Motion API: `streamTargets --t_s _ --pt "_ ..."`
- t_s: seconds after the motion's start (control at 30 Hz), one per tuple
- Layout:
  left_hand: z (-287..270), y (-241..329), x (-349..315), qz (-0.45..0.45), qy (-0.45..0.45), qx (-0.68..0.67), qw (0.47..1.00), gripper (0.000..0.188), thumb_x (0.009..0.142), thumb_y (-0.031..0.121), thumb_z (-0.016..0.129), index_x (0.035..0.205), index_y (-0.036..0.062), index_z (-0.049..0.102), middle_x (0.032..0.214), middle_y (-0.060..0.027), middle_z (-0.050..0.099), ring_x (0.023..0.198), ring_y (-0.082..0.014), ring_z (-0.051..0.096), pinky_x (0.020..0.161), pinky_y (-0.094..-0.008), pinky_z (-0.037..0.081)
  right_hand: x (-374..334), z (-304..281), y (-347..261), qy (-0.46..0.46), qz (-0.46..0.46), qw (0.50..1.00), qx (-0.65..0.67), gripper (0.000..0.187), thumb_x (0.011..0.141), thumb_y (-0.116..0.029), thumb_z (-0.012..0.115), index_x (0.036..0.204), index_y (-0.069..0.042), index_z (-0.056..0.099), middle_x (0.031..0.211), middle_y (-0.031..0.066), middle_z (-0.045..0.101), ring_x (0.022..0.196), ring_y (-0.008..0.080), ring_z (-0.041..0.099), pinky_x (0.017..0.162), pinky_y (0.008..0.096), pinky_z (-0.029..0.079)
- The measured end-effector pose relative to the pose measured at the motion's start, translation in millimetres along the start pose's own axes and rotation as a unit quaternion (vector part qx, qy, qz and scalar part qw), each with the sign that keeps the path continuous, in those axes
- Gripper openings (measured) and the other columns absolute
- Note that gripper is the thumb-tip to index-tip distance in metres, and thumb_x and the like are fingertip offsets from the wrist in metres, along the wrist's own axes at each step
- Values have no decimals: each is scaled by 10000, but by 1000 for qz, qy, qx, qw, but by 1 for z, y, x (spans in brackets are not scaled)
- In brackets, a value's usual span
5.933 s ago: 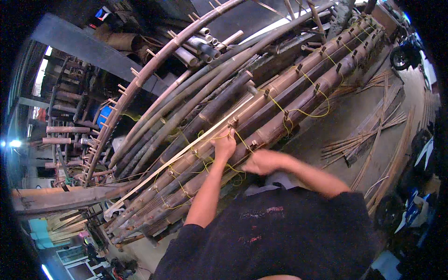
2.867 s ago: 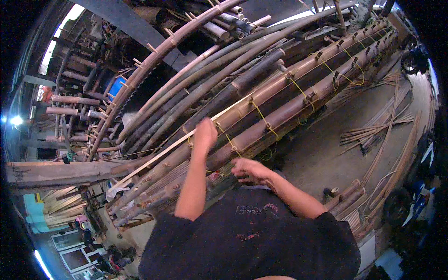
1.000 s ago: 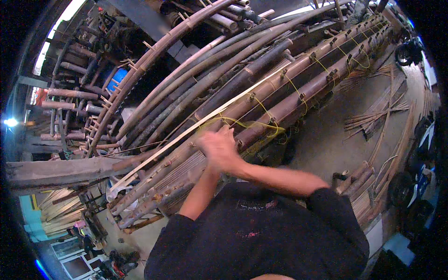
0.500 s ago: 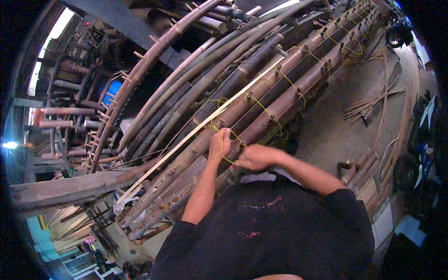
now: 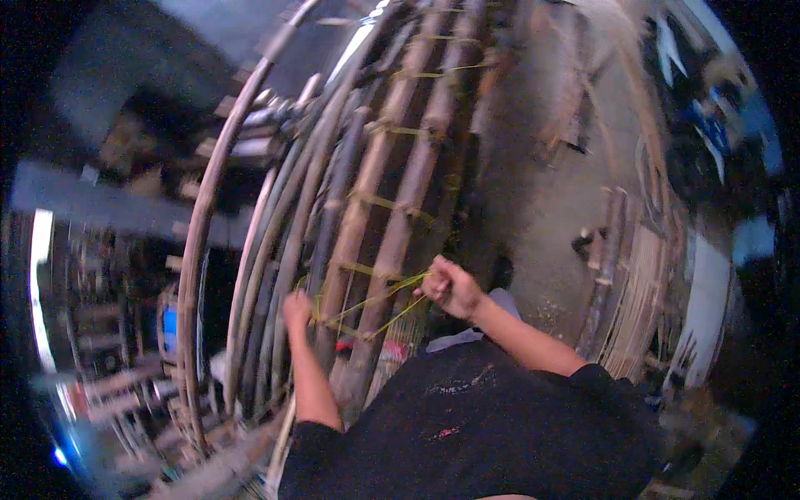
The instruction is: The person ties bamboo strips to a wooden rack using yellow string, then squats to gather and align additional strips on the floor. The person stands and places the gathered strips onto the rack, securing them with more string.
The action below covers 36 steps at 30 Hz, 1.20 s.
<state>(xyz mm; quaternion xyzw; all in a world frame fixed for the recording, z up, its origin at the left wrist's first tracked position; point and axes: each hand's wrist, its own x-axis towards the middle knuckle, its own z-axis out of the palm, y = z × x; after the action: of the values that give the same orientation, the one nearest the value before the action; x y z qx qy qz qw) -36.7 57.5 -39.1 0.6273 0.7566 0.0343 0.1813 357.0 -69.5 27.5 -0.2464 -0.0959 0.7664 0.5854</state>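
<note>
Two long bamboo poles lie side by side in front of me, the left pole (image 5: 349, 229) and the right pole (image 5: 407, 208). At intervals, yellow cord ties run across both. A yellow cord (image 5: 386, 296) stretches in several strands between my hands, over the poles. My right hand (image 5: 452, 287), to the right of the poles, is closed on one end of it and pulls it taut. Beside the left pole, my left hand (image 5: 298, 310) is closed around the cord at its other side; its fingertips are blurred.
Curved dark poles (image 5: 279, 225) are stacked to the left, beyond them a long pole with pegs (image 5: 200, 225). A blue object (image 5: 171, 327) is at far left. Bamboo lengths (image 5: 607, 275) and thin strips (image 5: 632, 304) lie on the floor at right. Motion smears the picture.
My hands have moved apart, the right one outward to the right, drawing the cord tight. My view has turned, so the poles now run more upright in the picture.
</note>
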Motion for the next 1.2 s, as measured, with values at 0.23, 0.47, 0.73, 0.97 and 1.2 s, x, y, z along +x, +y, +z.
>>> streamTargets --t_s 0.23,0.47,0.73,0.97,1.2 --pt "-65 70 21 -33 122 117 985 396 897 296 541 982 -69 668 914 -301 649 888 -457 616 805 -495 476 -55 -200 -181 322 -203 902 204 402 972 -366 528 633 -208 381 499 -81 344 378 78 244 631 297 428" --pt "-52 346 45 108 139 -141 974 396 958 310 536 1077 -51 649 944 -195 691 855 -334 655 768 -394 492 -63 -274 -294 419 -188 882 104 338 945 -401 587 746 -181 425 555 -70 357 393 81 269 572 315 444" --pt "56 620 84 265 64 -139 952 302 965 255 551 1102 16 673 928 -154 705 808 -243 667 745 -346 514 -26 -317 -449 447 -155 875 -99 343 952 -416 571 797 -130 464 629 -39 427 441 74 369 577 308 452" --pt "257 773 118 341 -184 -160 908 299 926 250 595 1084 8 671 1024 -209 681 972 -357 660 849 -396 507 45 -461 -491 508 -35 835 -208 365 958 -426 557 899 -68 595 738 3 577 611 103 508 562 283 454" --pt "374 840 127 269 -357 -91 890 366 967 279 545 1172 -14 623 1116 -231 658 1060 -353 638 895 -388 492 123 -681 -517 560 74 770 -298 378 925 -410 593 982 -39 641 864 65 663 765 171 615 668 326 502"
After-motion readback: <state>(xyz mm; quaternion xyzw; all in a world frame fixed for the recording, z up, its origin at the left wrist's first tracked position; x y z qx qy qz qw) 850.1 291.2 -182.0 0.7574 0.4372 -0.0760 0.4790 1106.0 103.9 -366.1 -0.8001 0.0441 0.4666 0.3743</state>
